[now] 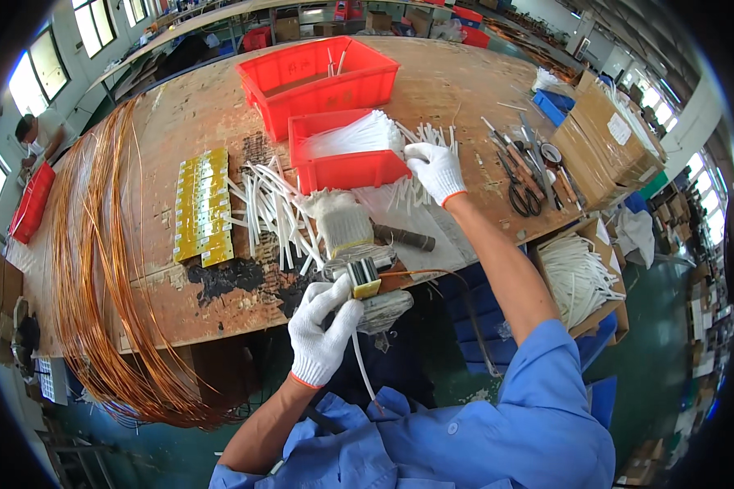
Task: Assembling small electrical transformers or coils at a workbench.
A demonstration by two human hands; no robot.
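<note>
My left hand (320, 330), in a white knit glove, is closed round a small coil block (365, 279) with dark plates and a yellow part. The block is over the table's near edge. A copper wire (420, 272) runs off it to the right, and a white-sleeved lead (360, 367) hangs below the hand. Further off, my gloved right hand (437, 171) has its fingers bent together at the right end of a bunch of white cable ties (363, 134). Those ties lie in a small red bin (342, 173). Whatever is between these fingertips is too small to make out.
White tubes (273, 208) lie beside yellow-taped pieces (204, 204). Copper wire (98, 269) spreads over the left side. A larger red bin (326, 91) stands behind. Scissors (523, 196) and tools lie near a cardboard box (612, 147). Another person (47, 140) is at far left.
</note>
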